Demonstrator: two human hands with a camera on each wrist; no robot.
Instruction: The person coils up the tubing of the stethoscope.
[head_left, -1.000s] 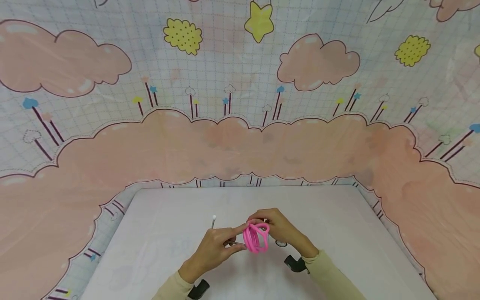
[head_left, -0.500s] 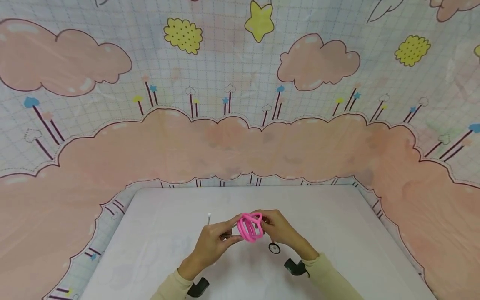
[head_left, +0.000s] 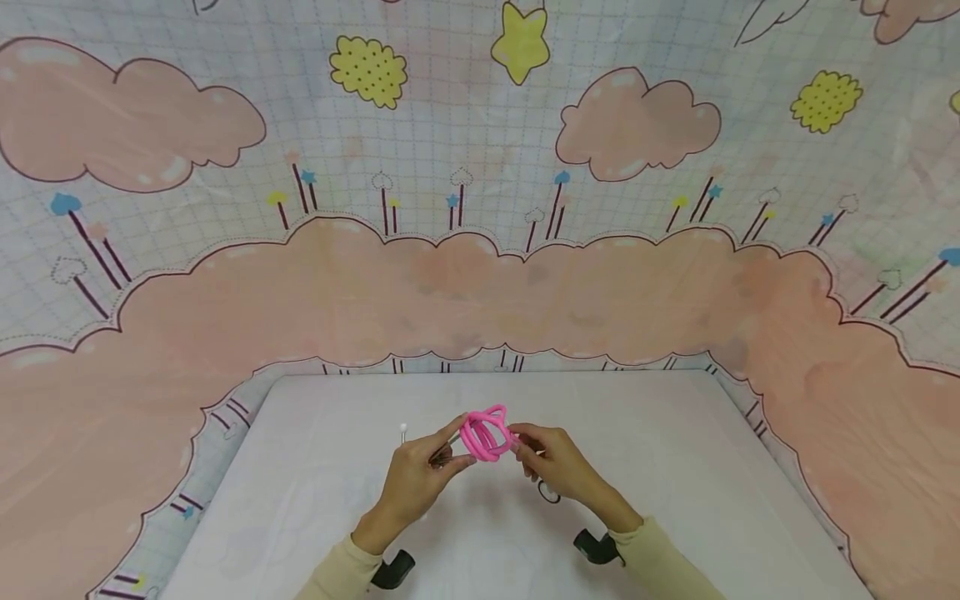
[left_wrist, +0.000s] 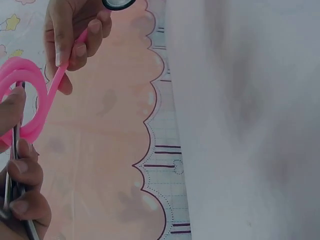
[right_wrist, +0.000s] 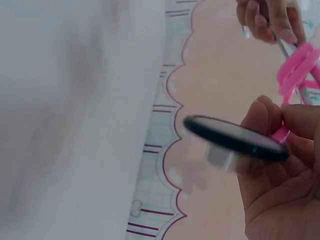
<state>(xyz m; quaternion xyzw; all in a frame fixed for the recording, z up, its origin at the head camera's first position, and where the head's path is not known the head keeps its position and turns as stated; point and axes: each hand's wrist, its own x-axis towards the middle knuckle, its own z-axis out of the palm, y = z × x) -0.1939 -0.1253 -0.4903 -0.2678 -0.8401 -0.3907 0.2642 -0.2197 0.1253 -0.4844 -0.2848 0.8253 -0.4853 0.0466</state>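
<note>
Above the table, both hands hold a stethoscope with looped pink tubing [head_left: 483, 435]. My left hand [head_left: 417, 473] grips its metal ear tubes [left_wrist: 16, 132], with thumb and finger against the coil. One white ear tip [head_left: 403, 428] sticks up behind that hand. In the right wrist view, my right hand [right_wrist: 282, 175] pinches the tubing between thumb and fingertips close to the chest piece [right_wrist: 235, 137]. This round, dark-rimmed disc hangs below the right hand in the head view. A straight length of tubing runs from the coil to the right fingers.
A white table [head_left: 300, 467] lies beneath both hands. Behind it hangs a printed cloth [head_left: 487, 292] with clouds and stars. Black wrist mounts [head_left: 595, 546] stick out below the beige sleeves [head_left: 667, 558].
The pink coil has moved up and to the left with my left hand. My right hand has drawn apart from the coil, its fingers now on the tubing's end.
</note>
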